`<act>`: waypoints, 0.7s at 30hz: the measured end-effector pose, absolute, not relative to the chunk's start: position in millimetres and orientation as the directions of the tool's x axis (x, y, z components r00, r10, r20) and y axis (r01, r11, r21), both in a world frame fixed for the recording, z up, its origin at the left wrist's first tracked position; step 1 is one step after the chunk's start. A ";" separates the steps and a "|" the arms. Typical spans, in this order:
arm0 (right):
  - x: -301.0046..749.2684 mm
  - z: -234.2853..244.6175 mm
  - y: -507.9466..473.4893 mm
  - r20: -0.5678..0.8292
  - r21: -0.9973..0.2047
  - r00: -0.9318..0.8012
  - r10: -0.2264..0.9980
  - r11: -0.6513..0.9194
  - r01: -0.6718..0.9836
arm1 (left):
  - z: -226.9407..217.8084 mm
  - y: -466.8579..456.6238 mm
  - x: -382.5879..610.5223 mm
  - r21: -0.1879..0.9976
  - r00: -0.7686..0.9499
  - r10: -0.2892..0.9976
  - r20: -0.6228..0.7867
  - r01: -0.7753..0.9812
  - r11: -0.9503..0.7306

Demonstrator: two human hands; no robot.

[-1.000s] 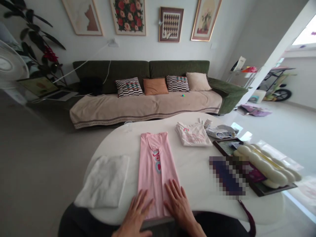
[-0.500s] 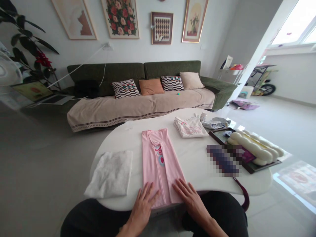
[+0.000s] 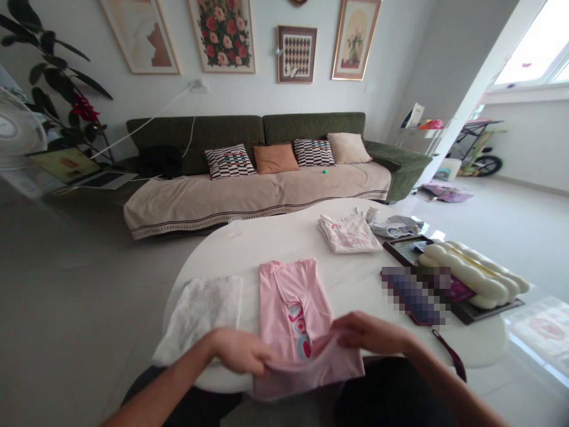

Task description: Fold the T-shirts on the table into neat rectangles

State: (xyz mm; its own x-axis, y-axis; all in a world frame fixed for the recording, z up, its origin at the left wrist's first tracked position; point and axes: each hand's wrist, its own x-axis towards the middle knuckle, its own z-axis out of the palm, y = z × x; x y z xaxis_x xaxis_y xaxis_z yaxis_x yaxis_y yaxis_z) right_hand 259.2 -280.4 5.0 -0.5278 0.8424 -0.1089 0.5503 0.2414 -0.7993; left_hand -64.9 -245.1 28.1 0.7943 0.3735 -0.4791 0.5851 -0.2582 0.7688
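Observation:
A pink shirt (image 3: 291, 296) with a printed design lies folded lengthwise on the white round table (image 3: 284, 243). My left hand (image 3: 242, 351) is closed on its near left edge, and my right hand (image 3: 367, 332) is closed on its near right edge. Both lift the bottom hem off the table, so the near part of the shirt bulges up between them. A folded white cloth (image 3: 200, 311) lies on the table to the left of the pink shirt.
A folded pale shirt (image 3: 349, 233) and crumpled packaging (image 3: 393, 225) lie at the table's far right. A dark tray (image 3: 462, 308) holds a cream wavy object (image 3: 473, 273). Beyond stand a green sofa (image 3: 267, 163) with cushions, a fan (image 3: 18, 127) and a plant (image 3: 62, 89).
Both hands went from lying flat on the shirt's near end to gripping its hem and lifting it up and away from me. The shirt now looks shorter on the table.

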 end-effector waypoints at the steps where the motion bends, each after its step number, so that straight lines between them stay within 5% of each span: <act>1: 259.6 11.8 -252.2 -0.119 -0.829 -0.484 0.867 0.182 0.529 | 35.7 -216.7 -60.7 0.825 0.794 0.384 -0.472 0.551 -0.124; 4: 252.3 8.1 -176.5 -0.078 -0.872 -0.186 0.979 0.023 0.489 | 27.6 -141.2 -45.9 0.897 0.504 0.772 -0.388 0.399 0.190; 6: 243.7 -12.9 -144.8 -0.061 -0.876 -0.063 0.996 -0.023 0.482 | 0.1 -112.1 -36.2 0.916 0.215 0.921 -0.325 0.315 0.249; 12: 231.0 -83.1 -119.8 -0.054 -0.874 0.051 0.997 -0.072 0.481 | -90.0 -110.1 -23.2 0.925 -0.017 0.979 -0.203 0.324 0.197; 21: 218.4 -79.1 -84.5 0.160 -0.772 0.142 0.977 0.034 0.635 | -120.1 -122.2 -34.7 0.915 -0.239 0.971 -0.009 0.389 0.104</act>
State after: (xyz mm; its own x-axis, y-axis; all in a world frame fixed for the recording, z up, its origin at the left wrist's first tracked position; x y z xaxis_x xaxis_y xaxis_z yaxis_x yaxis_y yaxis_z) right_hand 218.4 -84.5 -79.1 0.1421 0.9768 0.1603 0.6348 0.0344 -0.7719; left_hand -34.7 -122.2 -120.1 -0.2386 0.9711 -0.0087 0.3893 0.1038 0.9152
